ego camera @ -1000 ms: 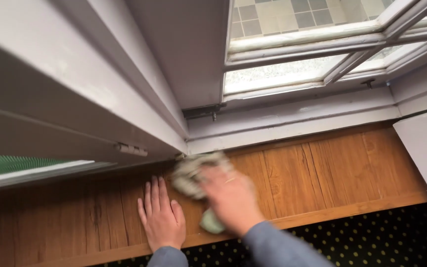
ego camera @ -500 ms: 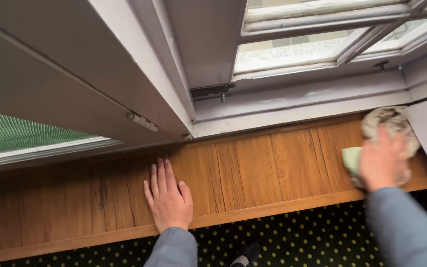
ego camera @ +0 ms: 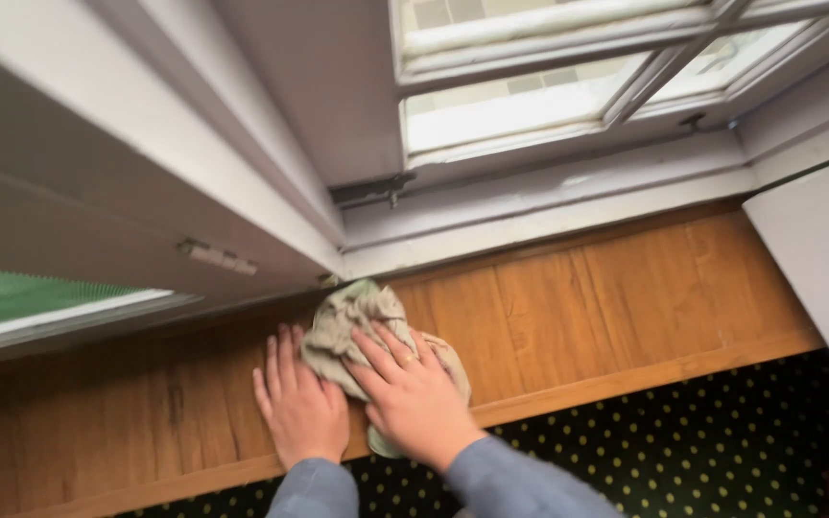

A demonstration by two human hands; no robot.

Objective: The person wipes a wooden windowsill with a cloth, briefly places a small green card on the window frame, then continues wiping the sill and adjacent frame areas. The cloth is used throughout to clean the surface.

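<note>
My right hand [ego camera: 413, 393] presses a crumpled grey-green cloth [ego camera: 352, 317] flat onto the wooden window sill [ego camera: 587, 307], near the corner where the open window sash meets the frame. A ring shows on one finger. My left hand [ego camera: 297, 403] lies flat on the sill just left of the cloth, fingers together, its edge touching the cloth. Both forearms wear grey-blue sleeves.
An open white window sash [ego camera: 146, 182] hangs over the left of the sill, with a hinge [ego camera: 215, 256] on its edge. White window frames [ego camera: 549, 105] lie behind. A white panel [ego camera: 817, 240] stands at the right. Dark carpet with yellow dots [ego camera: 683, 451] lies below.
My right hand swept the cloth from the sill's middle to its far right end, then back left beside my left hand. The left hand has stayed flat in place.
</note>
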